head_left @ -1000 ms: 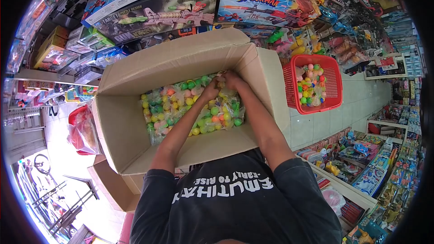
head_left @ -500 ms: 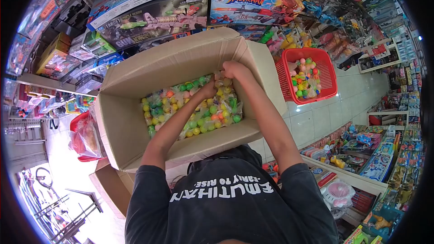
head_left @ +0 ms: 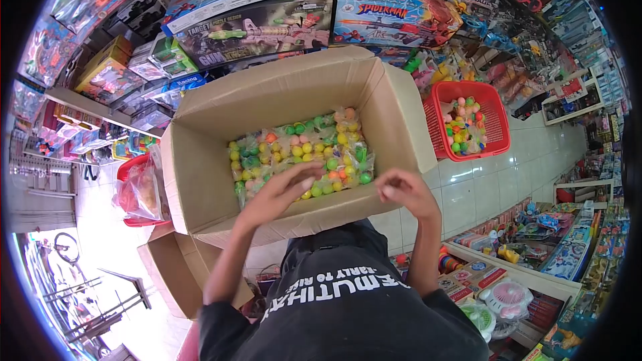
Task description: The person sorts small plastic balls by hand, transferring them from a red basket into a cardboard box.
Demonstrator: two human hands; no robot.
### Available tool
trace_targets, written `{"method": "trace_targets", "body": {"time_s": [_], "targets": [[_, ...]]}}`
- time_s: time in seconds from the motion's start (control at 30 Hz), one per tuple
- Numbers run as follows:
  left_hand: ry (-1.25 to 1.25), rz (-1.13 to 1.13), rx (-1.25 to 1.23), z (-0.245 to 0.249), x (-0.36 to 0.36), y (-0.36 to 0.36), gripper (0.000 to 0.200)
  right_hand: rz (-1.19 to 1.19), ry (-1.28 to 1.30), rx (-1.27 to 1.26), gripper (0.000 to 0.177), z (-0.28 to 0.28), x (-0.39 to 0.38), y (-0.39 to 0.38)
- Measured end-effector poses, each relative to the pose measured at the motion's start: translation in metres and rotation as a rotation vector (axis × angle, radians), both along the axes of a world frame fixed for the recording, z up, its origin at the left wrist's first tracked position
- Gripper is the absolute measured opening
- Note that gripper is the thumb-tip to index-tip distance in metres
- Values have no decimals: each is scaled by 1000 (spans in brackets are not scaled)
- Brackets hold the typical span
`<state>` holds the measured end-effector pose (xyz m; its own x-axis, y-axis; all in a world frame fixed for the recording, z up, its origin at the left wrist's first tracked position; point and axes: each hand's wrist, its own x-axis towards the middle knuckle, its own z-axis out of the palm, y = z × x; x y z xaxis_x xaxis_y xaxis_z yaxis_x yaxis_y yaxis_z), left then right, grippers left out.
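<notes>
A large open cardboard box (head_left: 281,97) stands in front of me. Clear plastic bags of small coloured balls (head_left: 304,148), mostly yellow and green with some orange and pink, cover its bottom. Over the near left part of the box hovers my left hand (head_left: 286,192), its fingers stretched out and nothing in them. My right hand (head_left: 406,191) is raised at the near right rim, fingers loosely bent and apart, with no object visible in it. Neither hand touches the bags.
To the right, a red basket (head_left: 503,135) holds more bagged balls. Another red container (head_left: 127,170) with plastic bags is at left, above a smaller cardboard box (head_left: 175,264). Boxed toy guns (head_left: 267,30) line the far shelf; a toy-covered shelf (head_left: 528,271) is at right.
Both hands have come up out of the far right corner of the box, back toward me and apart. My view has shifted slightly, and the balls stay in the box.
</notes>
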<state>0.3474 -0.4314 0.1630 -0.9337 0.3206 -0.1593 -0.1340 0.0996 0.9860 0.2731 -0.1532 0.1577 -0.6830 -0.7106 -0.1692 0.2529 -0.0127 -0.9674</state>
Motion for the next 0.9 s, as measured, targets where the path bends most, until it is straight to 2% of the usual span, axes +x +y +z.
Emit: {"method": "trace_targets", "body": {"time_s": [0.03,0.07,0.1,0.13,0.2,0.23,0.27,0.37,0.4,0.47,0.5,0.57,0.6,0.63,0.67,0.7,0.77,0.8,0.87,0.9], "targets": [[4,146,153,4,15,4,38,-1,-1,-3,17,-3,7,10],[4,142,152,0,30,6,38,113,-83,-38,20,-7,12,19],[18,135,358,-7,47,8,36,227,-164,-70,23,-12,17,27],[29,125,568,-15,59,13,35,219,-162,-64,23,-16,22,30],[-41,63,604,-30,72,33,35,374,-305,49,24,-28,28,37],[-116,11,629,-37,74,43,35,466,-305,95,26,-42,26,42],[-111,4,627,-42,72,53,35,461,-297,94,26,-62,27,48],[-288,-236,186,-71,61,82,34,527,-410,295,32,-134,34,66],[-284,-245,180,-98,62,89,34,518,-405,290,32,-159,40,72],[-260,-380,-17,-168,68,103,35,358,-642,317,32,-209,48,86],[-254,-395,-19,-199,70,110,35,342,-638,314,32,-233,52,92],[-331,-205,-221,-257,76,128,35,123,-661,361,34,-283,65,111],[-323,-214,-220,-280,79,137,35,112,-657,361,34,-326,73,129],[-294,-89,-317,-298,80,144,33,107,-492,522,34,-375,84,146],[-258,39,-413,-316,78,152,31,98,-319,677,35,-397,83,159],[-243,32,-421,-335,78,161,31,85,-310,669,35,-386,80,170],[-309,246,-465,-366,90,179,31,194,-467,874,33,-358,90,202],[-296,235,-468,-372,92,189,31,178,-464,869,33,-357,91,219],[-383,241,-685,-383,98,210,30,-89,-477,789,30,-375,110,259],[-372,234,-687,-400,104,218,30,-101,-474,786,30,-378,117,274]]}}
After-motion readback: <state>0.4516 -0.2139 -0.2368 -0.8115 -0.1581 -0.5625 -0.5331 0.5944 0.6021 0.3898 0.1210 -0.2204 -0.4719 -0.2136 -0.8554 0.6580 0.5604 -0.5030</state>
